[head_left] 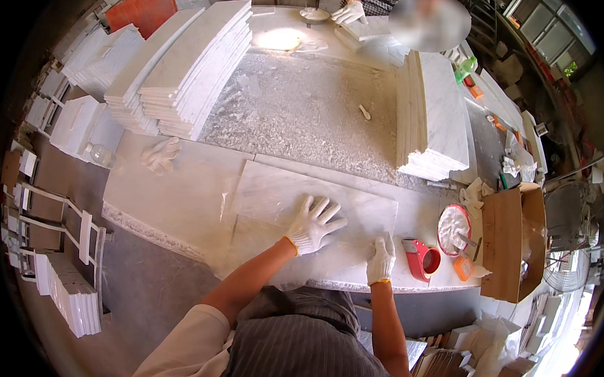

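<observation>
A thin, pale marble slab (268, 187) lies flat on the dusty worktable in front of me. My left hand (312, 227), in a white knit glove, rests on the slab with its fingers spread. Near the slab's right end is my right hand (381, 261), gloved the same way. Its fingers are curled, and whatever they hold, if anything, is hidden. Just right of it stands a red tape dispenser (417, 261). A red-rimmed bowl (440, 225) of white paste or powder sits beyond that, with a tool lying in it.
Tall stacks of marble slabs stand at the far left (186, 55) and far right (433, 113). A loose glove (160, 155) lies on the left of the table. An open cardboard box (502, 244) borders the right side. Across the table, another person's gloved hand (350, 13) is near some slabs.
</observation>
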Tool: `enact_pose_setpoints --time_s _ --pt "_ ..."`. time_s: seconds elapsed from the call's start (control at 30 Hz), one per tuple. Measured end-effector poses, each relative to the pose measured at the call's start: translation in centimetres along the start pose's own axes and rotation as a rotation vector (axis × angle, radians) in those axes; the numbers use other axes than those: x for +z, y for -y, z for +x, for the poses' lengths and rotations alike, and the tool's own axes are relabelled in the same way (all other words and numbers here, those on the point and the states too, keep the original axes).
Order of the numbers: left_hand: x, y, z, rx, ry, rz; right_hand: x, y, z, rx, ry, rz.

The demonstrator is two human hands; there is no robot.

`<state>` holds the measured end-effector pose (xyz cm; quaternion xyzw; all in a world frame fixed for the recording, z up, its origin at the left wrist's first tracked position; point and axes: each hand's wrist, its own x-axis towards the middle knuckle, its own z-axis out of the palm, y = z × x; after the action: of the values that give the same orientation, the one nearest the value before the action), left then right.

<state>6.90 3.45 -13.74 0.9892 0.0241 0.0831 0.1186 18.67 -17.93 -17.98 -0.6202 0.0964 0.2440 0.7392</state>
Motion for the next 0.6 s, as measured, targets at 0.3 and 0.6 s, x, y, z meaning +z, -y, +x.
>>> enact_pose_setpoints --time_s 0.3,0.6 --pt "-0.7 0.2 0.1 -0.011 0.304 0.082 0.9 3.0 -11.4 -0.435 -0.075 -0.758" --pt "-0.6 2.2 1.3 0.014 0.396 -0.087 8.2 1.0 -13.6 -0.846 0.888 -1.498"
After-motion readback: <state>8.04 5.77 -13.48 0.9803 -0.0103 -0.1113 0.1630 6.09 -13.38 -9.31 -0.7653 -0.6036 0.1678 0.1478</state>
